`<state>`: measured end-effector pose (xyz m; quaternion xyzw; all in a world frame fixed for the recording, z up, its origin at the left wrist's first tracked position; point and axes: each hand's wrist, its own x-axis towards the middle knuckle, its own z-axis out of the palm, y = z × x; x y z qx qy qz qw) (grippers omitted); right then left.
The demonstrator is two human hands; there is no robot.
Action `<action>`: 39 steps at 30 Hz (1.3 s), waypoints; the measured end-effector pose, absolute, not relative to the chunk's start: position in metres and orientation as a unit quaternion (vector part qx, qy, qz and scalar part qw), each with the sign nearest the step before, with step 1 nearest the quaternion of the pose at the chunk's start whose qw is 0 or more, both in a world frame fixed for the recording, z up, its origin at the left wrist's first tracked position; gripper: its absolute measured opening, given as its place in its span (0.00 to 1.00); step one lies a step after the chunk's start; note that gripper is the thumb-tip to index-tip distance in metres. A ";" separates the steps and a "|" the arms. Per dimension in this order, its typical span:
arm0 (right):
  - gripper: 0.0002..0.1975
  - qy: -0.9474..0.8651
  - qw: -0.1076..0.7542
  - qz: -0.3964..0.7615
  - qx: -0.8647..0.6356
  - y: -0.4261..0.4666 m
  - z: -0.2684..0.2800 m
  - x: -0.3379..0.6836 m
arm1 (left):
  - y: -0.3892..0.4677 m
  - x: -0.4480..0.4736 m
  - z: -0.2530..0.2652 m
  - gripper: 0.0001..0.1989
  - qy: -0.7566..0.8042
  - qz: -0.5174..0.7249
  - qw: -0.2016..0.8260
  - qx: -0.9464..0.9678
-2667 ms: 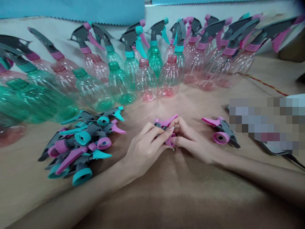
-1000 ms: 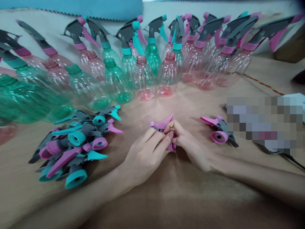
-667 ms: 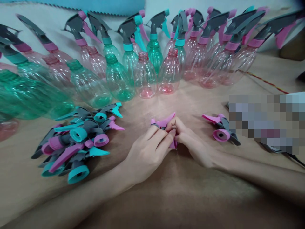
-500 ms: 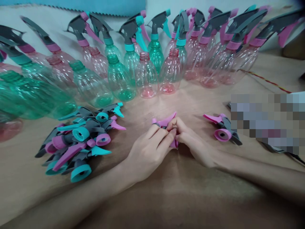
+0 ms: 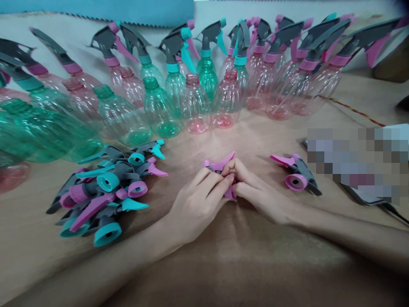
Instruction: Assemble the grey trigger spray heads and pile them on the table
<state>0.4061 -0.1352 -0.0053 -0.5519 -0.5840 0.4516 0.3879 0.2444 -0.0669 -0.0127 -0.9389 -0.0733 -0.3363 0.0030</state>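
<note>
A: How do we log the grip?
B: Closed, both sides. Our left hand [image 5: 198,202] clasps a spray head [image 5: 223,162], its fingers lying together over the gray body. Our right hand [image 5: 252,185] meets it from the other side, thumb and bent fingers pinching in; exactly which part they press, we cannot tell, as the fingertips hide it.
A: Where does the piece sit in the grip?
B: Between the two hands, just above the table [image 5: 255,145] or on it; we cannot tell which. We see the pink nozzle [image 5: 206,163] past the left knuckles, the pink trigger [image 5: 225,161] slanting up beyond the fingers, and the pink collar [image 5: 230,194] on the near side, under the fingertips.
A: Surroundings?
B: Left of the grip, we record a pile of pink and teal heads [image 5: 101,204]. Right of it, well apart, one lone pink-and-gray head [image 5: 306,174] lies on its side. Straight beyond the grip stand two open pink bottles [image 5: 195,108], a green bottle [image 5: 161,108] beside them; farther back, bottles with sprayers [image 5: 262,81] fitted.
</note>
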 end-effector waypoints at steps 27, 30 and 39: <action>0.05 -0.553 0.432 0.473 -0.533 -0.135 -0.009 0.404 | -0.066 0.244 -0.013 0.10 -0.089 -0.332 -0.033 -0.939; 0.04 -0.540 0.455 0.465 -0.534 -0.135 -0.013 0.403 | -0.065 0.244 -0.013 0.10 -0.075 -0.335 -0.013 -0.939; 0.08 -0.487 0.508 0.499 -0.506 -0.132 -0.020 0.401 | -0.065 0.245 -0.014 0.09 -0.075 -0.334 -0.016 -0.939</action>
